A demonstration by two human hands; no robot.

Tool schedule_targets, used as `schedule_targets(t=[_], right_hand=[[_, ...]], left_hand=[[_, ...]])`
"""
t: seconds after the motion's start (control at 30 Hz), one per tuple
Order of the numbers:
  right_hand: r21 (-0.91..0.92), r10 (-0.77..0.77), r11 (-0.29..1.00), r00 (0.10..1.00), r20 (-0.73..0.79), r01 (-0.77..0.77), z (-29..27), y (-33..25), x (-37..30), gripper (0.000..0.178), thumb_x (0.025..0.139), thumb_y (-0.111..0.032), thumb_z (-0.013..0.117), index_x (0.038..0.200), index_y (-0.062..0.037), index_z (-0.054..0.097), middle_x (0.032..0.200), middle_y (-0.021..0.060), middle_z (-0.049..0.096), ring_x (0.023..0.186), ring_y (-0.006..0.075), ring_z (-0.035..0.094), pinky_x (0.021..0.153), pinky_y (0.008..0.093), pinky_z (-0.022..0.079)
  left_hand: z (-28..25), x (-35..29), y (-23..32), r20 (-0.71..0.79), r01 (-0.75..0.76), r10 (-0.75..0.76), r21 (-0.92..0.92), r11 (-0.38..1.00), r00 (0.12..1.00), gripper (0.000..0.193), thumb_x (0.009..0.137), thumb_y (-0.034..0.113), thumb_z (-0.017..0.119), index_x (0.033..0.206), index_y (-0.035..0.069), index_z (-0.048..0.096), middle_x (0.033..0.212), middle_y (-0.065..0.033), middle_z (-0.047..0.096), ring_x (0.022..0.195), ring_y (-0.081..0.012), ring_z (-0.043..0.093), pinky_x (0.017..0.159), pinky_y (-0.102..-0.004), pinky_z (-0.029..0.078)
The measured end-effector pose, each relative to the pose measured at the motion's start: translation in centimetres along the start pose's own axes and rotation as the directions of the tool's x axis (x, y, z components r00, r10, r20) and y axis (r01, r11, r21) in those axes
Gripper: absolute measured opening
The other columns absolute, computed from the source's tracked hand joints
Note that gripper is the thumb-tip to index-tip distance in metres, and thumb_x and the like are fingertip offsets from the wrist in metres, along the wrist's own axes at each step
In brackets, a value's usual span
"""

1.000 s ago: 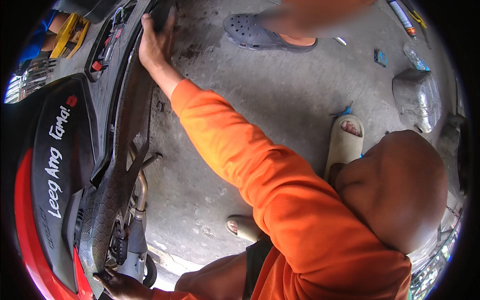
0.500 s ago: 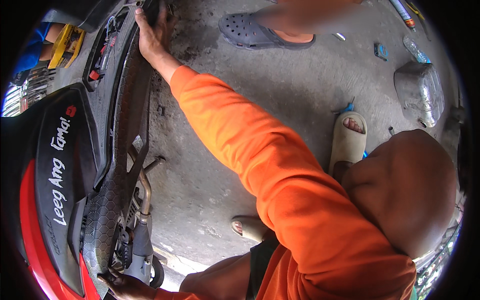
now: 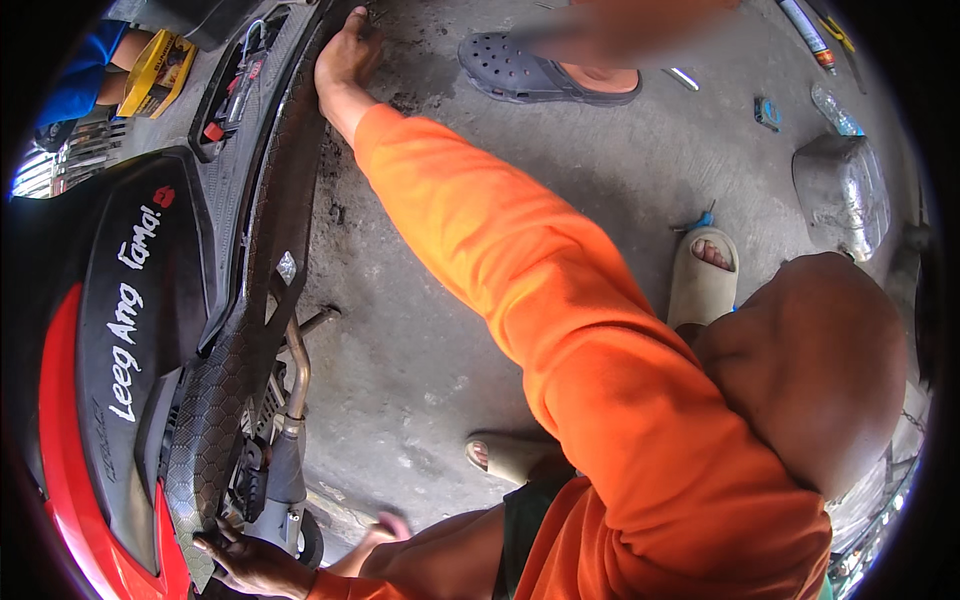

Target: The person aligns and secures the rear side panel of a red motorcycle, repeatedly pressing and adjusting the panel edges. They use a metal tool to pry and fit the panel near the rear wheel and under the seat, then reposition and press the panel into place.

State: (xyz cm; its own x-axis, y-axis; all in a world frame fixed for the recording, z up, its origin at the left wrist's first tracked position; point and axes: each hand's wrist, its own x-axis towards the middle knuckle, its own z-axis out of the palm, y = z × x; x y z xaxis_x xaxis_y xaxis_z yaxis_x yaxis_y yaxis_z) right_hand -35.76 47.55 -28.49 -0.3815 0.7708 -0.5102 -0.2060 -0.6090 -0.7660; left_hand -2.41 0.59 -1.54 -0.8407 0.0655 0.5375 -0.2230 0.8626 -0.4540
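Honeycomb side panel [image 3: 212, 420] lines the scooter [image 3: 135, 330], fastening unclear; my left hand [image 3: 255, 565] touches near, right hand [image 3: 347, 62] far; fingers' grip I can't tell.

the panel [image 3: 222, 385] is long, narrow and dark, with a raised honeycomb pattern clearest on its wider lower stretch. it runs lengthwise along the side of the scooter [image 3: 150, 340], curving gently, its patterned face showing. the lower end narrows to a greyish point; the upper end reaches the top of the view. whether it is fastened cannot be seen.
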Motion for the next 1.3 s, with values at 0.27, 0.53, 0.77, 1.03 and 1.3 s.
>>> schedule_targets(t=[0.27,0.53,0.77,1.03,1.3], right_hand=[[0.000,-0.125,0.991,0.942,0.310,0.132,-3.6,0.6,-6.7,0.091,0.106,-0.069,0.039,0.168,-0.0059,0.016,0.165,0.0296,0.032,0.150,0.0507,0.031,0.124,0.0523,0.028],[0.200,-0.275,0.951,0.939,0.206,0.234,-1.6,2.0,-5.9,0.086,0.106,-0.066,0.042,0.164,-0.0040,0.029,0.151,0.0335,0.047,0.143,0.0467,0.041,0.121,0.0482,0.033],[0.121,-0.143,0.987,0.924,0.355,0.106,-4.9,-0.4,-7.9,0.104,0.099,-0.072,0.053,0.167,-0.0014,0.017,0.163,0.0339,0.030,0.151,0.0457,0.033,0.125,0.0493,0.028],[0.206,-0.058,0.978,0.890,0.451,-0.041,-6.4,1.5,-8.9,0.127,0.087,-0.073,0.072,0.165,0.0048,0.009,0.167,0.0352,0.021,0.155,0.0429,0.028,0.128,0.0449,0.026],[0.153,-0.075,0.988,0.908,0.413,0.012,-6.9,0.4,-8.9,0.124,0.087,-0.074,0.071,0.166,0.0034,0.014,0.157,0.0349,0.041,0.144,0.0418,0.047,0.120,0.0420,0.038]], left_hand=[[-1.5,0.1,2.8,0.005,0.106,-0.106,0.010,0.994,0.994,0.046,0.108,0.034,0.061,0.140,0.003,0.067,0.136,-0.0143,0.070,0.105,-0.0286,0.074,0.094,-0.0404,0.049],[-1.4,-1.4,3.6,-0.088,0.067,-0.060,0.076,0.995,0.994,0.053,0.104,0.039,0.067,0.140,0.000,0.066,0.127,-0.0156,0.075,0.084,-0.0315,0.068,0.084,-0.0420,0.051],[-2.7,-0.8,4.7,-0.036,0.116,-0.117,-0.020,0.993,0.993,0.049,0.104,0.031,0.069,0.142,0.000,0.064,0.136,-0.0189,0.069,0.119,-0.0312,0.071,0.097,-0.0425,0.054],[-1.6,0.4,4.4,-0.118,0.093,-0.105,-0.105,0.990,0.987,0.054,0.100,0.027,0.074,0.141,-0.006,0.062,0.132,-0.0248,0.070,0.114,-0.0322,0.073,0.094,-0.0385,0.058],[-1.2,-0.4,2.3,-0.223,0.022,-0.061,-0.174,0.985,0.973,0.052,0.098,0.012,0.077,0.143,-0.006,0.059,0.131,-0.0214,0.072,0.117,-0.0265,0.072,0.098,-0.0364,0.058]])
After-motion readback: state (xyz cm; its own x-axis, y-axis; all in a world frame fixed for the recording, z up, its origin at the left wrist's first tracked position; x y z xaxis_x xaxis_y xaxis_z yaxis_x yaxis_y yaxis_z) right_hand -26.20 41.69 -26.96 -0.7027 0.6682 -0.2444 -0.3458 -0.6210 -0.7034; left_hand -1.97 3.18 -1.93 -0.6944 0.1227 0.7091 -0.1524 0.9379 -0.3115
